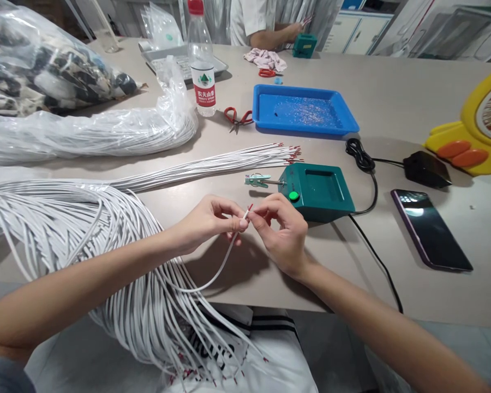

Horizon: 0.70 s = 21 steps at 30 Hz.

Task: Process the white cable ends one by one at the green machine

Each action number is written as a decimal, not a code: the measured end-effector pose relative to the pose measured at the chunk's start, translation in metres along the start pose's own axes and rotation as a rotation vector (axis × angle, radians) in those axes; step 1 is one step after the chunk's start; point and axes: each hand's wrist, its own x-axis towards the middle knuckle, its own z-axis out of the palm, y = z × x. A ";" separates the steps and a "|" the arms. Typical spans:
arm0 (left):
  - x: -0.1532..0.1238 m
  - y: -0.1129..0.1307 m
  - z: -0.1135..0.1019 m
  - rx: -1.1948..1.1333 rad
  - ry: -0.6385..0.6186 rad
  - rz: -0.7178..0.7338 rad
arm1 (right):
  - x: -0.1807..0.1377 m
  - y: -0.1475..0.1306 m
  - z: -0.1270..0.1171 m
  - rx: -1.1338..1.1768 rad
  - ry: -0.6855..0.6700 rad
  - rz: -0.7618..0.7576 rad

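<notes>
Cable ran through your left hand, red-ended tip poking up beside fingertips of your right hand. Sheath smooth, white, slim; free length curved down toward heap of like white cables, spilling over table edge. Left thumb and fingers pinched cable just below tip; right hand half-curled, thumb and forefinger close together at tip, whether gripping it you couldn't see. Beyond right hand, boxy green machine with clip; farther, shallow blue tray.

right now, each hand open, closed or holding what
Left hand: closed, holding a white cable near its red wire ends.
Right hand: pinched closed beside those ends; whether it grips anything cannot be told.
</notes>
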 end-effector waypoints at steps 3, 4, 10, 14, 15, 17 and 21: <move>0.001 0.000 -0.001 0.012 0.022 0.024 | 0.000 -0.001 0.000 0.000 -0.023 0.014; 0.001 0.000 -0.001 0.020 0.030 0.035 | 0.000 -0.001 0.000 0.001 -0.031 0.021; 0.001 -0.002 -0.001 0.020 0.076 0.064 | -0.002 -0.001 -0.001 0.004 -0.038 0.041; 0.002 -0.001 0.001 0.003 0.062 0.017 | -0.002 0.001 -0.001 0.001 -0.041 0.091; 0.002 -0.001 0.001 0.003 0.056 0.006 | -0.002 0.001 -0.001 0.000 -0.047 0.098; 0.003 -0.001 0.001 0.002 0.046 -0.009 | -0.001 0.001 -0.001 -0.002 -0.059 0.097; 0.003 -0.001 0.001 0.004 0.048 -0.013 | 0.002 0.002 -0.003 -0.005 -0.115 0.083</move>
